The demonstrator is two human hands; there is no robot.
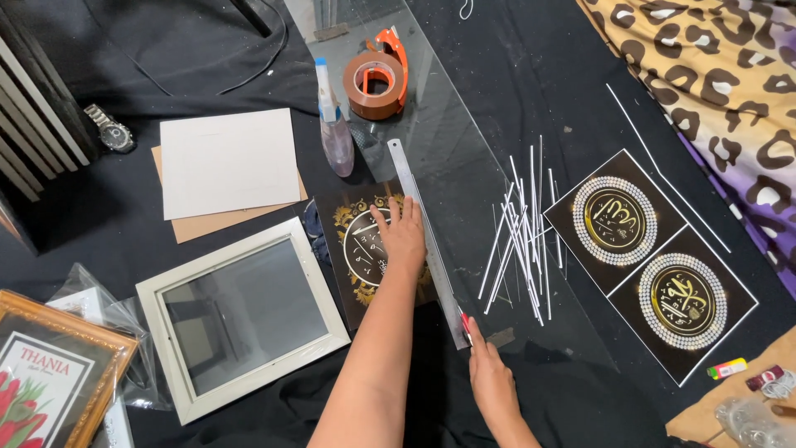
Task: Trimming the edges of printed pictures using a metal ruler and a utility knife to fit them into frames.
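My left hand [403, 235] lies flat, fingers spread, on a black print with a gold round design [362, 245] and against a long metal ruler [423, 228]. The ruler runs diagonally over a clear glass sheet [464, 158] covering the print. At the ruler's near end my right hand [489, 375] grips a small red-tipped cutting tool [465, 323], its tip touching the glass beside the ruler's edge.
A white picture frame [240, 315] lies to the left, with white and brown boards [225, 166] behind it. A spray bottle [333, 124] and an orange tape dispenser [377, 76] sit at the back. Thin white strips [522, 228] and two round-design prints [651, 261] lie right.
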